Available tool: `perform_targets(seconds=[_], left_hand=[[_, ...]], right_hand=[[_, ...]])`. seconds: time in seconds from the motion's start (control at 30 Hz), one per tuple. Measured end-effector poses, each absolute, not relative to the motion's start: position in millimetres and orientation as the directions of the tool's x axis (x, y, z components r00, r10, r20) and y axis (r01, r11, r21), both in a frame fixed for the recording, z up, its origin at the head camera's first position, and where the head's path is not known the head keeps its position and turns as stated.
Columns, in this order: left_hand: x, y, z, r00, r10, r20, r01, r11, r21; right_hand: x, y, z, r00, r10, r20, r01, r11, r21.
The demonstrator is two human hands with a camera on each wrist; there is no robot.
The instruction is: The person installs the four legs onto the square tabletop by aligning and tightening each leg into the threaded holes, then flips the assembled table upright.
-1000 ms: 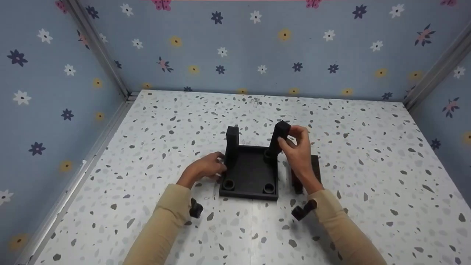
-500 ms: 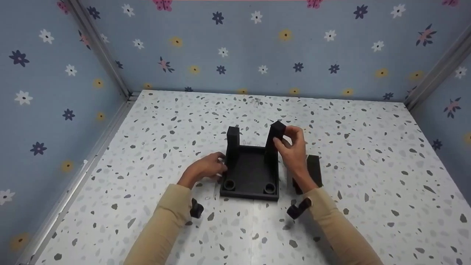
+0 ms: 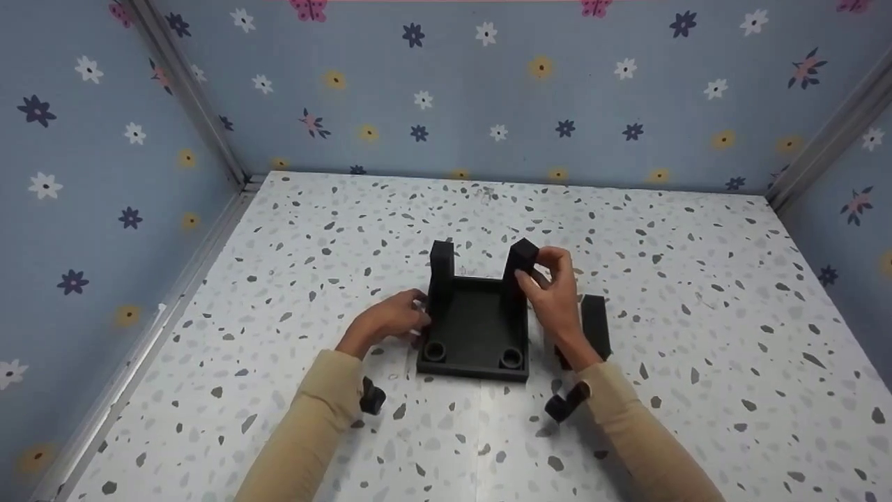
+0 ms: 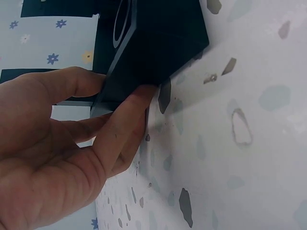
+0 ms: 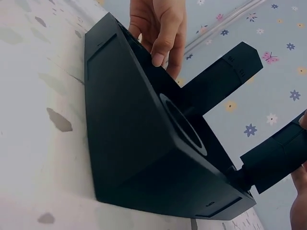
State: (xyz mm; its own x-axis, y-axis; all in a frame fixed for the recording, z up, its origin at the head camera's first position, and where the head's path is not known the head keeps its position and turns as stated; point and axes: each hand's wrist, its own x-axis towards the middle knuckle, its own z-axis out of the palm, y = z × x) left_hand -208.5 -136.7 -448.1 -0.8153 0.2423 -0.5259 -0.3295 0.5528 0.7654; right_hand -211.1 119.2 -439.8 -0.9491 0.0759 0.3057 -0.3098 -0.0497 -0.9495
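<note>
A black square base (image 3: 477, 328) with a raised rim and round corner sockets lies on the table. My left hand (image 3: 387, 317) holds its left side; in the left wrist view the thumb is at the rim and the fingers (image 4: 127, 115) reach along the outer wall. One black square leg (image 3: 441, 261) stands upright at the back left corner. At the back right corner, my right hand (image 3: 554, 293) grips a second leg (image 3: 519, 272) between thumb and fingers. In the right wrist view, that leg's narrow peg (image 5: 245, 178) shows at the socket. Both front sockets (image 3: 511, 358) are bare.
More black legs (image 3: 595, 324) lie on the speckled table right of the base, partly hidden behind my right wrist. Black camera mounts (image 3: 373, 397) stick out from both cuffs. Flower-patterned walls (image 3: 488, 90) enclose the table at the back and sides.
My right hand has moved the leg left over the back right corner and then lowered it, from tilted to more upright. My left hand has stayed at the base's left side.
</note>
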Motion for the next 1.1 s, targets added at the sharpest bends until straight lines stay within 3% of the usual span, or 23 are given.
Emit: perform_targets(seconds=[0.5,0.83,1.1], left_hand=[[-209,-138,-447,-0.825,0.258,-0.502,-0.305,0.546,0.781],[-209,-136,-447,-0.818,0.245,-0.521,-0.329,0.545,0.771],[-208,-135,-448,-0.811,0.252,-0.529,-0.346,0.523,0.779]], right_hand=[[-208,120,-440,-0.942,0.047,0.331,-0.333,-0.030,-0.943],[-208,119,-423,-0.931,0.045,0.363,-0.359,0.080,-0.930],[-223,126,-433,-0.958,-0.020,0.285,-0.285,0.018,-0.958]])
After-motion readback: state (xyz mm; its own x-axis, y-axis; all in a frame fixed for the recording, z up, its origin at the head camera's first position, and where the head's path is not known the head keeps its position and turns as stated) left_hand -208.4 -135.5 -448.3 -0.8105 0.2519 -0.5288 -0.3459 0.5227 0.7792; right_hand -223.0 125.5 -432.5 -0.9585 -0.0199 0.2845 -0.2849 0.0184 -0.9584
